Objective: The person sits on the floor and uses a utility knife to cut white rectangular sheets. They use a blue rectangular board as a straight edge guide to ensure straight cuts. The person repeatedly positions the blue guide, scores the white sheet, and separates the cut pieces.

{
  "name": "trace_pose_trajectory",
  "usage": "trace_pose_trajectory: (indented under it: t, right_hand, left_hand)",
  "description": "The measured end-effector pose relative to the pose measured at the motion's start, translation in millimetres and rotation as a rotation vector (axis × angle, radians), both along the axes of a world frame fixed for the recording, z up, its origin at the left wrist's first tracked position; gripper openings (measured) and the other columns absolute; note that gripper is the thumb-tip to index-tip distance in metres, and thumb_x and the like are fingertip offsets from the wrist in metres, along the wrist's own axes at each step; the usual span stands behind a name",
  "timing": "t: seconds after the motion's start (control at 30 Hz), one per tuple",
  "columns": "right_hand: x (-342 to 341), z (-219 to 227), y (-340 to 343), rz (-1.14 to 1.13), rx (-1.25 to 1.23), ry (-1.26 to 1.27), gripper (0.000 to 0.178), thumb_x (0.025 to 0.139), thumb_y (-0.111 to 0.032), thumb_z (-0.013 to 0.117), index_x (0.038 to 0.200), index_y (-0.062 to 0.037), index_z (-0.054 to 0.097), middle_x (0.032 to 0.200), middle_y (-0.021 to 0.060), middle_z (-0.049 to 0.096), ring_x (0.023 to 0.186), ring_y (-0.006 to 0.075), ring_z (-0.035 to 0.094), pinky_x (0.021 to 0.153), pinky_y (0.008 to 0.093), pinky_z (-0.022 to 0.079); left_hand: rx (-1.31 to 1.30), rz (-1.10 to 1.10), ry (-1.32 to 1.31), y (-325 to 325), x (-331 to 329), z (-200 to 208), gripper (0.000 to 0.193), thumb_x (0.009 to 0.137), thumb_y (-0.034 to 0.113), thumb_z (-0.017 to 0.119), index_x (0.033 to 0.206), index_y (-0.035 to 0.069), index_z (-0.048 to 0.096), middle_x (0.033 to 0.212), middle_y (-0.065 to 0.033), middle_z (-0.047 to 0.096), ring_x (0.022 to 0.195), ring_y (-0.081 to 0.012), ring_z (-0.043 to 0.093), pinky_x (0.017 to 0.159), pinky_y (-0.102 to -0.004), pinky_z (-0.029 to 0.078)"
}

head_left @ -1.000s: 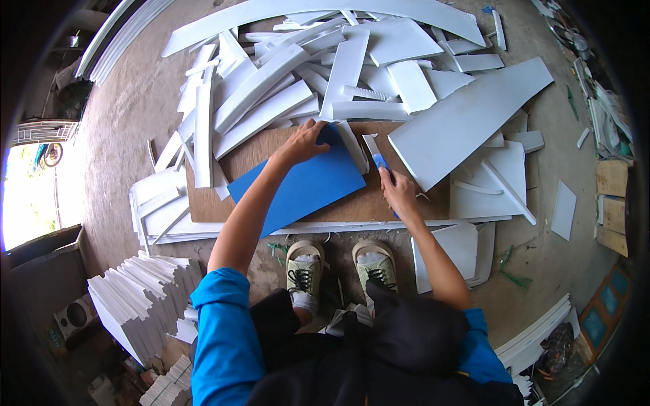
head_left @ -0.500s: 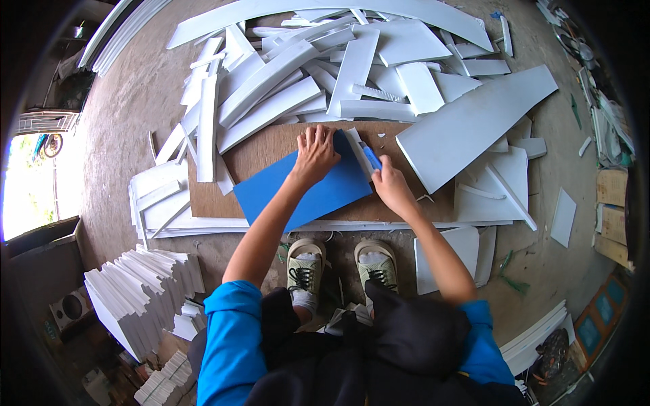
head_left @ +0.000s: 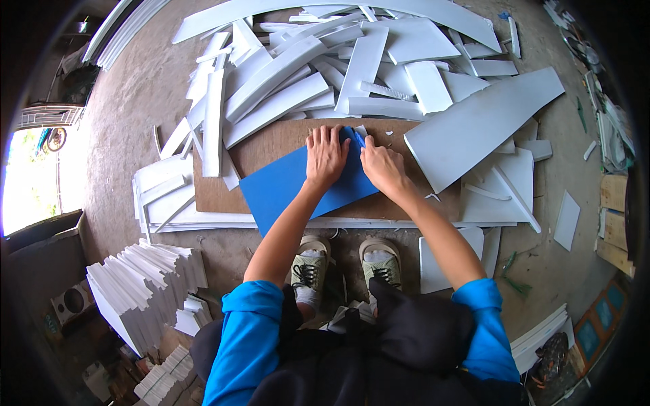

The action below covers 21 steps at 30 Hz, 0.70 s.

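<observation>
Several fingers of the left hand lie flat and slightly spread on a blue sheet, pressing rather than gripping, with the thumb near its upper right corner. Those of the right hand are curled tight around a blue-handled knife at that same corner, just beside the left thumb. Whether the blade is touching anything I cannot tell; it is too small and partly covered.

That closeness looks like the chief hazard: a blade straying leftward could nick the thumb or bite into the sheet's edge. The sheet lies aslant on a brown board, its near left corner jutting past the board's front edge, so a hard pull with the knife, or a lighter left palm, might make it pivot and send the cut crooked.

Beneath the board, white sheets show along the near side. Beyond it spreads a heap of white offcuts, and a broad pale panel overlaps the board's right end; a knock there could jog the board. Both shoes stand close in front, where a dropped knife might land.
</observation>
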State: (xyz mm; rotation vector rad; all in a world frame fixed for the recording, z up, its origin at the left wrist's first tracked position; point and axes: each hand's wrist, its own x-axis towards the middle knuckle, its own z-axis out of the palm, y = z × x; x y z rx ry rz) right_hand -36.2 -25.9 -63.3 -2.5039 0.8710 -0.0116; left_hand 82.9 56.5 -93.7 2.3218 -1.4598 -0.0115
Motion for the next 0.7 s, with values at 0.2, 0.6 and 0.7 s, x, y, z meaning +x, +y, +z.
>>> trace_pose_trajectory:
  t: [0.2,0.6,0.7]
  right_hand:
    - [11.2,0.7,-13.7,0.047,0.020,0.077,0.024,0.087,-0.022,0.042,0.090,0.0012,0.048,0.069,0.0224,0.061,0.068,0.0372,0.062,0.060,0.0470,0.049]
    - [-76.0,10.8,38.2,-0.027,0.177,0.139,0.022,0.089,-0.021,0.041,0.094,0.0001,0.044,0.063,0.0259,0.056,0.064,0.0435,0.057,0.057,0.0512,0.047]
    - [-98.7,8.5,54.0,-0.015,0.173,0.169,0.022,0.088,-0.021,0.042,0.091,-0.0001,0.046,0.059,0.0225,0.057,0.059,0.0399,0.059,0.052,0.0472,0.048]
  left_hand:
    - [-0.061,-0.001,-0.048,-0.3,-2.0,-0.2,0.035,0.083,0.028,0.050,0.112,0.008,0.048,0.102,-0.0136,0.045,0.098,-0.0312,0.040,0.083,-0.0413,0.032]
    - [-0.070,0.091,0.004,1.8,-6.7,0.9,0.039,0.079,0.029,0.056,0.111,0.009,0.046,0.101,-0.0142,0.042,0.097,-0.0302,0.039,0.083,-0.0414,0.029]
    - [-0.078,0.088,-0.014,2.1,-3.8,-1.1,0.037,0.079,0.029,0.056,0.107,0.008,0.046,0.100,-0.0141,0.043,0.097,-0.0303,0.040,0.082,-0.0414,0.030]
